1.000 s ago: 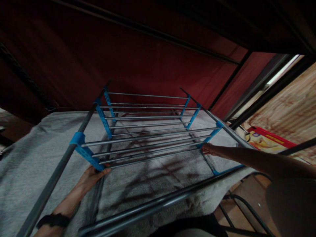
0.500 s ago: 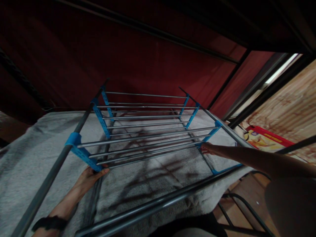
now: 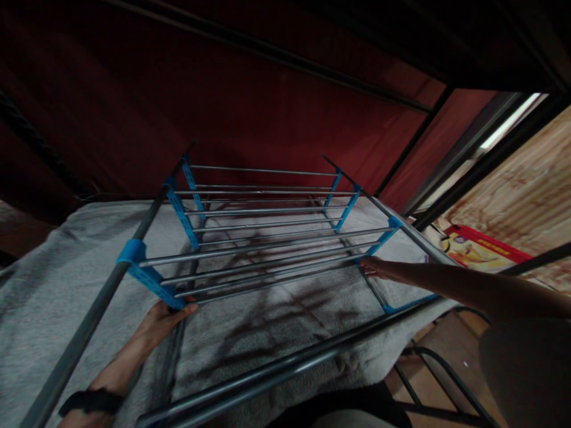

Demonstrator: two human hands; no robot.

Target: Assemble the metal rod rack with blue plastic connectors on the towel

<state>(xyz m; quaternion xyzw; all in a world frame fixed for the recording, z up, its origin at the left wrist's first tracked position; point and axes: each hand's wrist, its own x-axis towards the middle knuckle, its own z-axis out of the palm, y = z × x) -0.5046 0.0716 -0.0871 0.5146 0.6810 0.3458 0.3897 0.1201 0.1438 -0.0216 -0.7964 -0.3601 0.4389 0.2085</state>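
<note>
A metal rack [image 3: 267, 244] with grey tubes and blue plastic side brackets lies on its side on a grey blanket [image 3: 276, 321]. My left hand [image 3: 163, 318] grips the lower end of the near left blue bracket [image 3: 149, 276] from below. My right hand [image 3: 377, 267] holds the near right blue bracket where the shelf rods meet it; the fingers are partly hidden behind the rods. A black band sits on my left wrist [image 3: 87, 401].
A dark red fabric wall [image 3: 223, 107] rises behind the rack, with dark metal frame bars overhead. A red and yellow printed box [image 3: 482, 252] lies at the right. A grey frame tube [image 3: 267, 371] runs across the front, and black metal legs stand at the lower right.
The view shifted slightly, so the rack and hands sit a little more to the left in the picture. Both hands keep the same hold on the brackets.
</note>
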